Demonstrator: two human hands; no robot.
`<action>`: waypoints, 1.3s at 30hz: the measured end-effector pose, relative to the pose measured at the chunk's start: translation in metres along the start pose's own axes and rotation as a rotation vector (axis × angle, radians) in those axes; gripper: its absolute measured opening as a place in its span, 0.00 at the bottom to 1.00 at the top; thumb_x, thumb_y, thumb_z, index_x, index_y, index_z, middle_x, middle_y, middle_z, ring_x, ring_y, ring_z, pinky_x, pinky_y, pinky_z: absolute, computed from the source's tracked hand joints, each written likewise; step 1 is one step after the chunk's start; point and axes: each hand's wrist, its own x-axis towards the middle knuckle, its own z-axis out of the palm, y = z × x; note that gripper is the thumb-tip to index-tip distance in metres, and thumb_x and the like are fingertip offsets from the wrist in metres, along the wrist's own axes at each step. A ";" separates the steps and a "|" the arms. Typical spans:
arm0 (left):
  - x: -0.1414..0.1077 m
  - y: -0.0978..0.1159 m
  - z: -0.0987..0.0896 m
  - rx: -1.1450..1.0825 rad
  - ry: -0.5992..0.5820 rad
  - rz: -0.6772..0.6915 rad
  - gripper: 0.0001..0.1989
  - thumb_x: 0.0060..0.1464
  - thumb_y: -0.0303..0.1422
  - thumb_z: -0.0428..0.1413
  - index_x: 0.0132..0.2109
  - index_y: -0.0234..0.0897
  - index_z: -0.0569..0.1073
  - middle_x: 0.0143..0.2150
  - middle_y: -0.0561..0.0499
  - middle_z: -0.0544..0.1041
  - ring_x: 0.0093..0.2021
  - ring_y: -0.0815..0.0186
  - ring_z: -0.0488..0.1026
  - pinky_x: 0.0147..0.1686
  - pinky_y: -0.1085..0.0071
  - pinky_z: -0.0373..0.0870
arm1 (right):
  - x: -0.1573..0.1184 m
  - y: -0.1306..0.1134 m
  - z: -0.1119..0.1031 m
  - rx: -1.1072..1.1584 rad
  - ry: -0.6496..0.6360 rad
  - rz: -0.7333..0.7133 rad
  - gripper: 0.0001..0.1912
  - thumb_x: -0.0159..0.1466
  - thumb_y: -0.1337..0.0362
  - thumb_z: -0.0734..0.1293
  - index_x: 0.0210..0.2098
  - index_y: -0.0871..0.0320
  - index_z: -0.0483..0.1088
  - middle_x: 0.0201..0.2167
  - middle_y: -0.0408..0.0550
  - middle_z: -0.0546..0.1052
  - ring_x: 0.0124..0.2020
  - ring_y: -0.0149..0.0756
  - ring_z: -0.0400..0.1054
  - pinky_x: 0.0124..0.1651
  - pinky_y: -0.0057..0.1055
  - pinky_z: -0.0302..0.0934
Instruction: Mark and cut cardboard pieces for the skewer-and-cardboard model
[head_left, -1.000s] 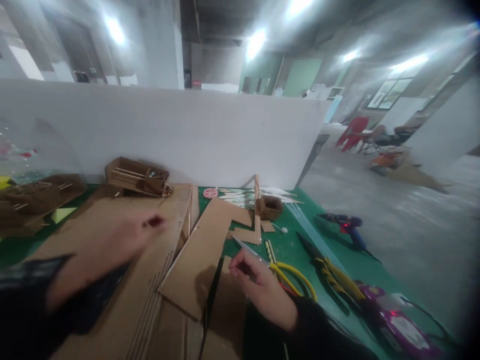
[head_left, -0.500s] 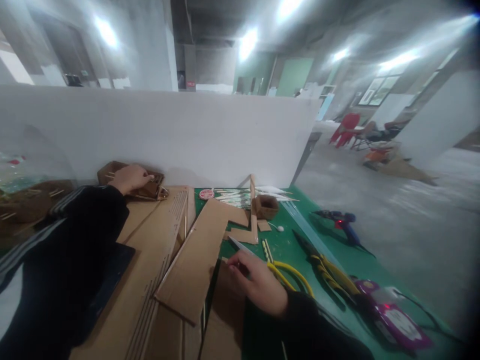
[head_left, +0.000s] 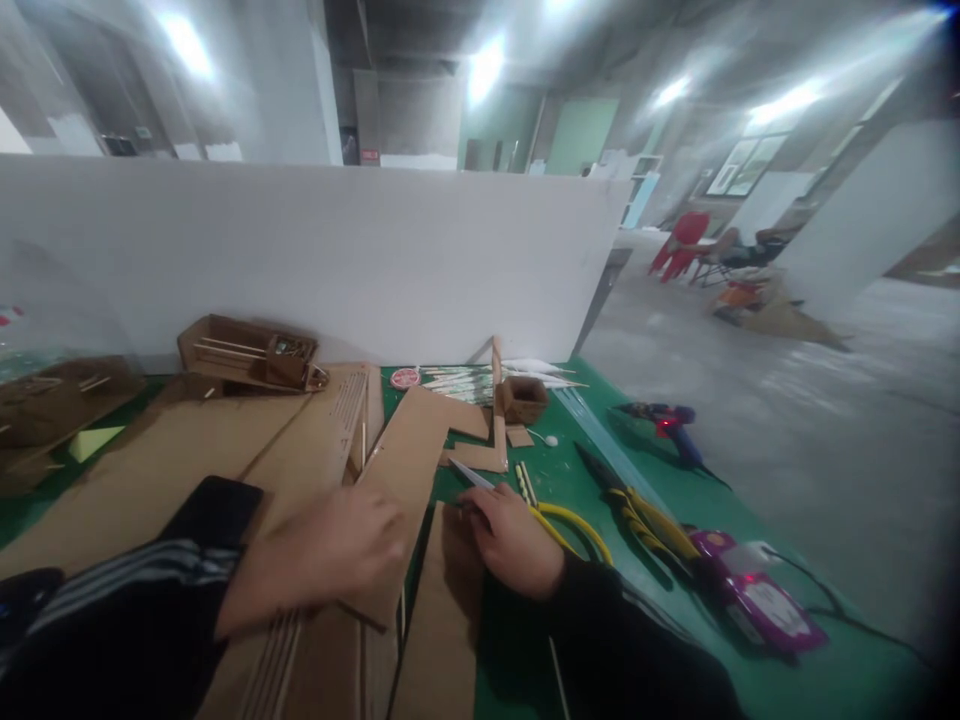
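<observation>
My left hand (head_left: 349,540), blurred by motion, is above the cardboard pieces with its fingers curled together; what they hold, if anything, cannot be made out. My right hand (head_left: 517,540) pinches at the upper end of a cardboard strip (head_left: 439,620). Something small and dark shows at its fingertips, too little to name. Just beyond these fingers lie scissors with yellow handles (head_left: 581,522), one blade pointing up and left. Between both hands runs a longer bent cardboard piece (head_left: 416,430). A dark phone-like slab (head_left: 217,510) lies beside my left sleeve.
At the back left is a cardboard box (head_left: 225,345) with sticks and small metal parts. A small cardboard cup (head_left: 525,400) stands near patterned paper strips. On the green mat's right are pliers (head_left: 645,520), a glue gun (head_left: 667,425) and a purple device (head_left: 761,595). A white panel (head_left: 337,260) rises behind.
My left hand has come out of the cardboard box and moved right and toward me, over the cardboard. The right hand stays at the strip's end. The view has shifted slightly.
</observation>
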 end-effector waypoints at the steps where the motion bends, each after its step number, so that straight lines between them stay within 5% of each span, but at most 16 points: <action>1: -0.009 0.009 0.012 0.051 -0.083 0.064 0.14 0.51 0.39 0.62 0.42 0.37 0.78 0.39 0.48 0.80 0.42 0.58 0.76 0.47 0.64 0.72 | 0.000 -0.001 -0.002 0.035 -0.004 0.012 0.14 0.64 0.73 0.59 0.44 0.64 0.75 0.37 0.58 0.75 0.40 0.47 0.65 0.47 0.44 0.60; 4: -0.024 0.027 0.030 0.111 -0.254 0.138 0.19 0.56 0.40 0.58 0.53 0.39 0.73 0.50 0.42 0.78 0.50 0.50 0.74 0.50 0.56 0.69 | 0.000 -0.002 -0.007 0.181 -0.036 0.051 0.11 0.62 0.70 0.63 0.42 0.62 0.74 0.33 0.52 0.75 0.36 0.43 0.66 0.42 0.39 0.61; 10: -0.035 0.039 0.031 -0.213 -0.307 -0.089 0.35 0.53 0.41 0.61 0.65 0.46 0.57 0.54 0.44 0.75 0.47 0.53 0.76 0.48 0.57 0.71 | 0.000 0.000 -0.018 0.611 -0.085 0.122 0.10 0.63 0.59 0.65 0.40 0.57 0.72 0.27 0.42 0.73 0.25 0.32 0.64 0.29 0.30 0.59; 15: -0.039 0.040 0.036 -0.658 -0.424 -0.078 0.37 0.55 0.30 0.58 0.68 0.48 0.54 0.62 0.44 0.70 0.57 0.57 0.72 0.56 0.62 0.68 | 0.002 0.001 -0.025 0.906 0.069 0.221 0.18 0.59 0.51 0.71 0.42 0.56 0.73 0.36 0.45 0.76 0.36 0.35 0.69 0.39 0.31 0.63; 20: -0.038 0.041 0.037 -0.719 -0.415 -0.084 0.35 0.57 0.30 0.58 0.68 0.51 0.54 0.67 0.45 0.64 0.64 0.55 0.65 0.63 0.57 0.60 | 0.003 -0.003 -0.027 1.143 0.095 0.291 0.21 0.53 0.51 0.76 0.39 0.57 0.73 0.35 0.47 0.78 0.34 0.36 0.71 0.38 0.34 0.66; 29: -0.035 0.049 0.035 -0.987 -0.450 -0.090 0.32 0.58 0.27 0.57 0.65 0.48 0.54 0.64 0.44 0.67 0.59 0.59 0.71 0.58 0.59 0.67 | 0.004 -0.008 -0.027 1.249 0.258 0.274 0.18 0.51 0.55 0.79 0.34 0.57 0.72 0.30 0.42 0.74 0.33 0.33 0.68 0.36 0.29 0.62; 39: -0.042 0.053 0.037 -0.865 -0.383 -0.086 0.31 0.60 0.31 0.56 0.65 0.47 0.51 0.62 0.44 0.67 0.59 0.59 0.70 0.59 0.60 0.66 | 0.002 -0.012 -0.027 1.288 0.318 0.247 0.16 0.53 0.56 0.78 0.33 0.56 0.72 0.31 0.40 0.74 0.32 0.30 0.66 0.35 0.26 0.60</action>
